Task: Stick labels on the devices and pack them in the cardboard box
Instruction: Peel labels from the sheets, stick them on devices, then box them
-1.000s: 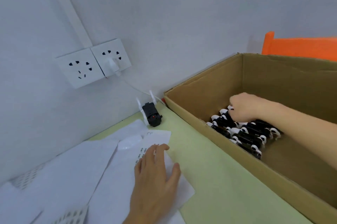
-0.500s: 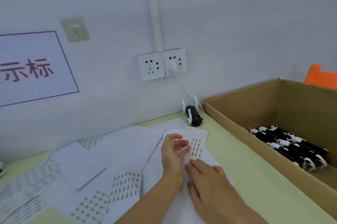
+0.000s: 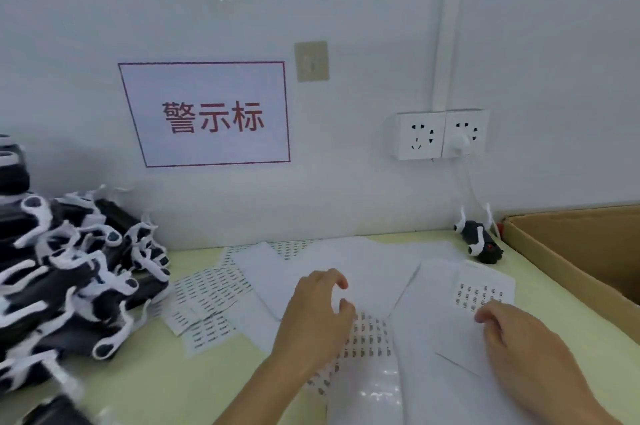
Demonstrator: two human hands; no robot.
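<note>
A heap of black-and-white devices (image 3: 69, 289) lies at the left of the pale green table. One more device (image 3: 479, 244) sits by the wall, wired to the wall socket (image 3: 440, 135). Only the left wall of the cardboard box (image 3: 568, 251) shows at the right edge. Label sheets cover the middle, and one sheet with small printed labels (image 3: 479, 293) lies at the right. My left hand (image 3: 318, 313) hovers over the sheets, fingers loosely curled, holding nothing. My right hand (image 3: 516, 341) rests on the right sheet, its fingertips just below the printed labels.
More label sheets (image 3: 207, 293) fan out towards the device heap. A white sign with red characters (image 3: 211, 116) hangs on the wall. Bare table (image 3: 156, 379) shows in front of the heap.
My right hand left the box and came down on the label sheet. My left hand moved left off that sheet. The view swung left, bringing in the device heap.
</note>
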